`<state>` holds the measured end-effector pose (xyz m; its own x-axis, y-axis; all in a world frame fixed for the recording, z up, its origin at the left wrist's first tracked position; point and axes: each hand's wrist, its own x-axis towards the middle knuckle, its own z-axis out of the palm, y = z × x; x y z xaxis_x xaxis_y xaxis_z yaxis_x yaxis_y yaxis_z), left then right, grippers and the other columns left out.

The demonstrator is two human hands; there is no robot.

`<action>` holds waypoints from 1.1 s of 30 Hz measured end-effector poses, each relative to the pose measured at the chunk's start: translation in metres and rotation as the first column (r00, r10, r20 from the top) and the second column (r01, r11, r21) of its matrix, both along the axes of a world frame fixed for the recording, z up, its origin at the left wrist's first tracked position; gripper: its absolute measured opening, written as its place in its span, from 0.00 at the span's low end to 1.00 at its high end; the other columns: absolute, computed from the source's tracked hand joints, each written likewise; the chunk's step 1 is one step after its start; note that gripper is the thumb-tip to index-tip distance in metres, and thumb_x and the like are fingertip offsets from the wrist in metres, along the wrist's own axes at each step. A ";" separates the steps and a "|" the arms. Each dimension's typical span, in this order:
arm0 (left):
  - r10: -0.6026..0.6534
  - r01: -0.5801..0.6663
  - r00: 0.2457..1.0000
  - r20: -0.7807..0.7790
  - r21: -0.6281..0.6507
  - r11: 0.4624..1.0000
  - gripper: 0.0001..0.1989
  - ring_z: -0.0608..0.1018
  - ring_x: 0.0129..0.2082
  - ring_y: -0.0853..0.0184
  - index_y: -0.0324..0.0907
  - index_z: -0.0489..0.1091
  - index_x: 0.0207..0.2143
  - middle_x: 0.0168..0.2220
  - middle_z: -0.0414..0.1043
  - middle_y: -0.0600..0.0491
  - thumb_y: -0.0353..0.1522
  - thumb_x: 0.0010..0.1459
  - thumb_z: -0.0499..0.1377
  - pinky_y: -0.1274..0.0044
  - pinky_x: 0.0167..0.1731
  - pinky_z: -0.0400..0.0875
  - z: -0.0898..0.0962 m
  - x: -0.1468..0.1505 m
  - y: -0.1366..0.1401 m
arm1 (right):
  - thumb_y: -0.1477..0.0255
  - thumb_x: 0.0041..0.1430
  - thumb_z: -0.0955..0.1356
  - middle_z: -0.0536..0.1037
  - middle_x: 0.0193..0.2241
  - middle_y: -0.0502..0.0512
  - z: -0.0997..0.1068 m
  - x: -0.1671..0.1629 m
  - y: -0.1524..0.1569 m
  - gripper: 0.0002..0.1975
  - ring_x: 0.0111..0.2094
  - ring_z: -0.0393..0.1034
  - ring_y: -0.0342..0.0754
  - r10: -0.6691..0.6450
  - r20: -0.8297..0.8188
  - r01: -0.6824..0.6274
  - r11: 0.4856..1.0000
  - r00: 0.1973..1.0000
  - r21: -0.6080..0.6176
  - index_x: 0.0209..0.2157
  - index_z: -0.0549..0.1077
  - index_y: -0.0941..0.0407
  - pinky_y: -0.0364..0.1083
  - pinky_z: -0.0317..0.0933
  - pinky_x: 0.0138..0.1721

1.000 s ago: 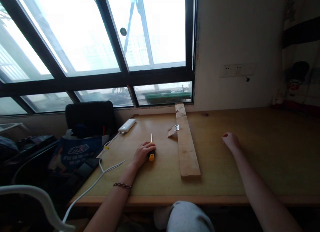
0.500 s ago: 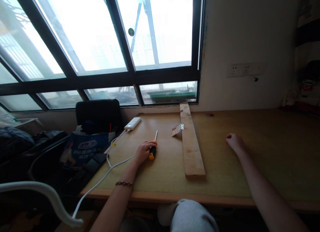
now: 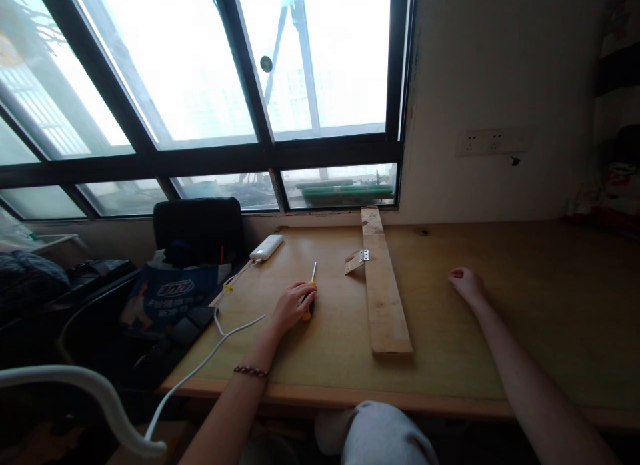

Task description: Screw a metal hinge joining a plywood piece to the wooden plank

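Note:
My left hand (image 3: 295,306) is wrapped over the handle of a yellow and black screwdriver (image 3: 309,312), which lies on the table with its metal shaft pointing away from me. The palm covers much of the handle. Right of it lies a long wooden board (image 3: 389,305), running from near me to the window wall. A small metal hinge (image 3: 366,255) sits at the board's left edge and joins it to a small wooden piece (image 3: 354,263), which is tilted. My right hand (image 3: 468,285) rests on the table right of the board, fingers curled closed; what they hold, if anything, is hidden.
A white power bank (image 3: 267,247) with white cables (image 3: 220,348) lies on the table's left side (image 3: 235,378). Beyond that edge are a black chair (image 3: 197,225) and a blue bag (image 3: 173,291). A window and a wall socket (image 3: 483,142) are behind the table.
My left hand has shifted slightly right and now covers more of the screwdriver's handle. My right hand stays closed in nearly the same place; the board has not moved.

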<state>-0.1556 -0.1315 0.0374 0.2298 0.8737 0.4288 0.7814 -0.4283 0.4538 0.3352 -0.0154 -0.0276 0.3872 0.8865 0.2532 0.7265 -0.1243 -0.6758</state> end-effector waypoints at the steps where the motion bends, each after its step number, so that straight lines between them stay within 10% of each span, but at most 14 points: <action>1: -0.002 0.002 1.000 -0.009 0.006 1.000 0.14 0.71 0.46 0.64 0.45 0.72 0.40 0.42 0.73 0.51 0.36 0.57 0.49 0.69 0.49 0.63 0.000 0.001 0.000 | 0.75 0.42 0.67 0.76 0.25 0.54 0.001 -0.001 0.000 0.07 0.28 0.71 0.47 -0.003 -0.022 0.003 1.000 1.000 0.011 0.28 0.72 0.57 0.44 0.62 0.30; 17: 0.149 -0.102 0.976 -0.157 0.273 0.957 0.18 0.59 0.58 0.61 0.43 0.63 0.50 0.54 0.62 0.47 0.29 0.56 0.49 0.64 0.55 0.57 -0.002 0.052 -0.020 | 0.74 0.43 0.66 0.77 0.27 0.56 -0.002 -0.001 0.004 0.09 0.30 0.72 0.48 -0.004 -0.065 0.005 1.000 0.998 0.015 0.31 0.71 0.58 0.44 0.62 0.33; 25: 0.189 -0.182 0.981 -0.038 0.143 0.973 0.34 0.51 0.61 0.56 0.33 0.46 0.58 0.60 0.47 0.37 0.23 0.47 0.51 0.63 0.57 0.54 -0.019 0.123 0.063 | 0.71 0.48 0.65 0.76 0.32 0.59 0.014 -0.016 -0.005 0.11 0.31 0.72 0.48 0.058 -0.162 -0.019 0.972 0.985 0.234 0.35 0.69 0.59 0.45 0.63 0.35; 33: 0.348 -0.338 0.925 -0.150 0.089 0.937 0.33 0.54 0.59 0.56 0.31 0.50 0.57 0.57 0.53 0.37 0.23 0.45 0.52 0.64 0.57 0.50 -0.037 0.128 0.117 | 0.61 0.49 0.65 0.74 0.37 0.62 0.025 -0.053 -0.017 0.17 0.35 0.70 0.51 0.254 -0.225 -0.135 0.889 0.941 0.438 0.34 0.74 0.59 0.49 0.64 0.37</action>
<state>-0.0278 -0.0140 0.0006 -0.0091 0.8851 0.4653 0.9458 -0.1434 0.2912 0.2823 -0.0321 -0.0025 0.3233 0.7895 0.5217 0.4899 0.3320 -0.8061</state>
